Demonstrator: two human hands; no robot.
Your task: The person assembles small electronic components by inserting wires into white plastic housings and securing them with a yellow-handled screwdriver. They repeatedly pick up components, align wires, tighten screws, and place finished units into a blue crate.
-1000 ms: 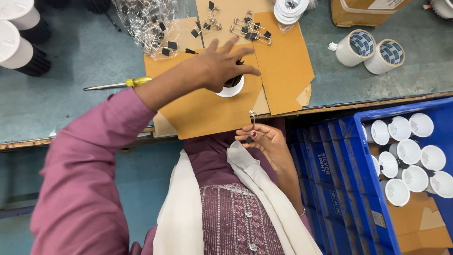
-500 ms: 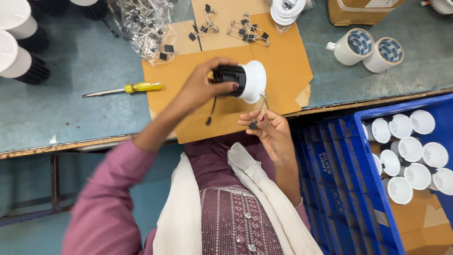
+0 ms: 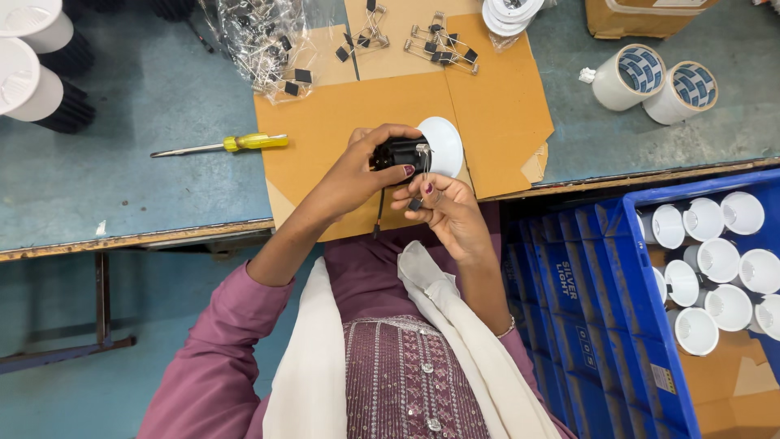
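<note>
- The workbench (image 3: 122, 175), a worn teal-green top with a chipped front edge, is running across the upper part of the view, and the person is sitting close against it over a teal floor.
- A blue plastic crate (image 3: 605, 293) is standing at the person's right, holding many white cup-shaped housings (image 3: 719, 260); judging from these, a good share of such pieces is already sorted there, though whether they are finished I cannot tell.
- A flattened sheet of brown cardboard (image 3: 325, 130) is lying on the bench as a work mat, just beyond the hands.
- A clear bag of wire spring clips (image 3: 260, 36) is sitting at the mat's far edge, with loose clips (image 3: 435, 41) beside it, so plenty of fitting appears to be left.
- The lamp fitting (image 3: 418, 150), black body with a white round rim, is being held in the air over the near edge of the mat.
- The left hand (image 3: 357, 171) is wrapping its fingers around the black body, gripping it firmly.
- The right hand (image 3: 447, 207) is pinching a small wire clip (image 3: 424, 167) between thumb and fingertips, right against the fitting's side; the clip seems not yet seated.
- A yellow-handled screwdriver (image 3: 223, 145) is lying untouched, left of the mat.
</note>
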